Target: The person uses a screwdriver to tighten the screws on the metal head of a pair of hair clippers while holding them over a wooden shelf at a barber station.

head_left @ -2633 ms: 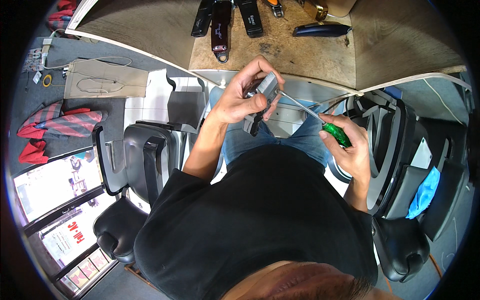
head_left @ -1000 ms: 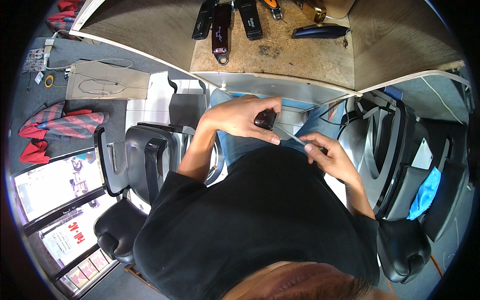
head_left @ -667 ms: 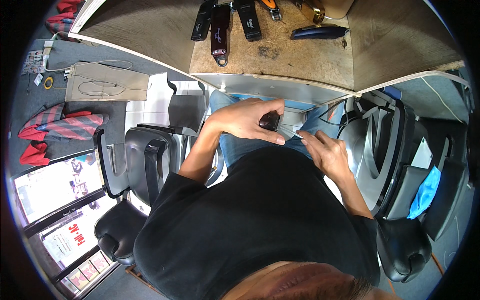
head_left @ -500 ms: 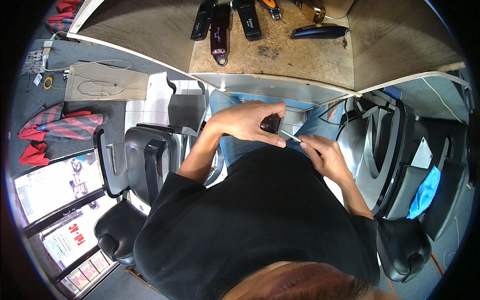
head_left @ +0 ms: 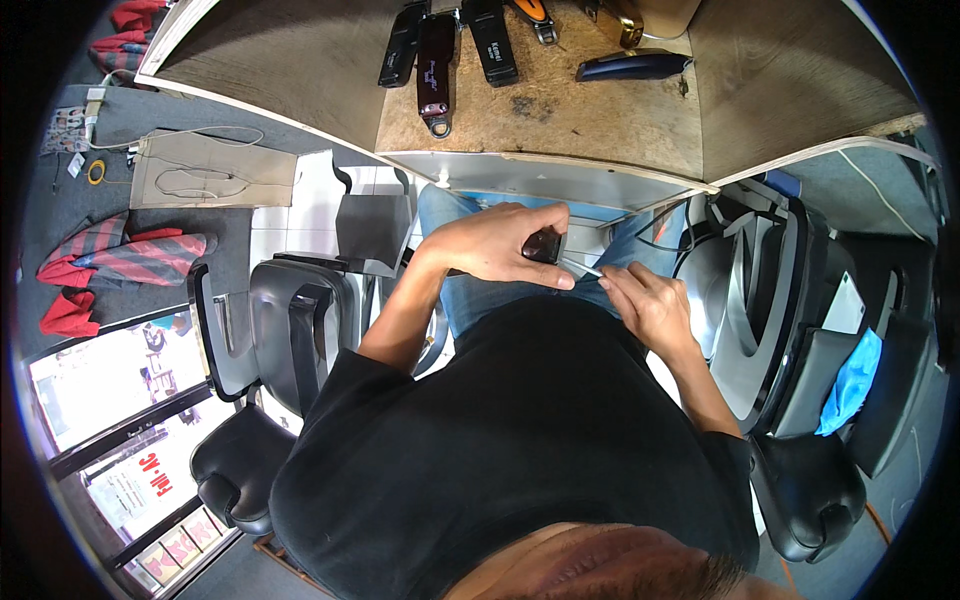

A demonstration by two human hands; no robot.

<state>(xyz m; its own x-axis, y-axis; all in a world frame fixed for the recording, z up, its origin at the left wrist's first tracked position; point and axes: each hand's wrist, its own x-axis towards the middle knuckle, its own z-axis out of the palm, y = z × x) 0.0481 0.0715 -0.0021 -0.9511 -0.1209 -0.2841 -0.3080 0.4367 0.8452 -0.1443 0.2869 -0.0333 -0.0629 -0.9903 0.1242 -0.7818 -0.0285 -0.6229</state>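
My left hand (head_left: pixel 500 240) is wrapped over a dark hair clipper (head_left: pixel 540 246) above my lap, with its comb end out of sight. My right hand (head_left: pixel 650 305), just right of it and lower, pinches a screwdriver whose metal shaft (head_left: pixel 582 268) runs up-left to the clipper; its handle is mostly hidden by my fingers. Whether the tip sits in a screw is not visible. Both hands are in front of the wooden shelf's front edge (head_left: pixel 540 160).
The shelf holds several clippers (head_left: pixel 436 70) and a dark trimmer (head_left: pixel 630 66). Black chairs (head_left: pixel 300 330) (head_left: pixel 800 470) flank me. At left are a board with a cable (head_left: pixel 210 160) and red-grey cloth (head_left: pixel 120 250); at right hangs a blue cloth (head_left: pixel 848 385).
Since the oldest frame, both hands have come lower, the clipper has turned over, and the green handle has gone under my right fingers. In the last second my right fingers shifted slightly on the screwdriver.
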